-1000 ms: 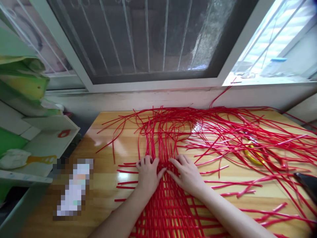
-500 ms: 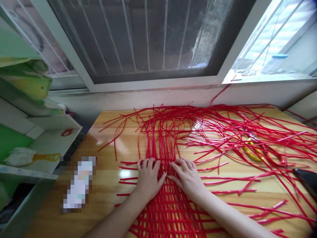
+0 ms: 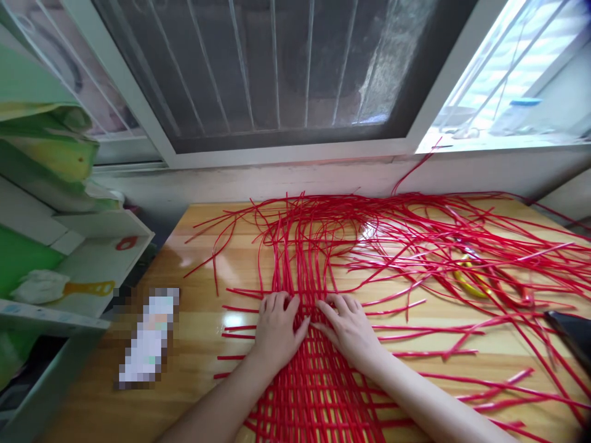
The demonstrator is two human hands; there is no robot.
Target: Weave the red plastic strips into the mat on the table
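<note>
A red woven mat [image 3: 318, 394] of thin plastic strips lies on the wooden table [image 3: 203, 289] in front of me. My left hand [image 3: 276, 329] and my right hand [image 3: 351, 329] lie side by side, palms down, on the mat's far edge, fingers pressing on the strips where the weave ends. Loose red strips [image 3: 415, 246] run from there toward the window and spread to the right. Neither hand has its fingers closed around a strip.
A blurred white object [image 3: 148, 341] lies on the table at the left. A yellow-handled tool [image 3: 471, 280] sits under the strips at the right, a dark object [image 3: 572, 332] at the right edge. Green and white shelves [image 3: 55, 246] stand left; a barred window [image 3: 277, 67] is behind.
Both hands have stayed pressed on the weave's edge, shifting only slightly. The view has moved a little.
</note>
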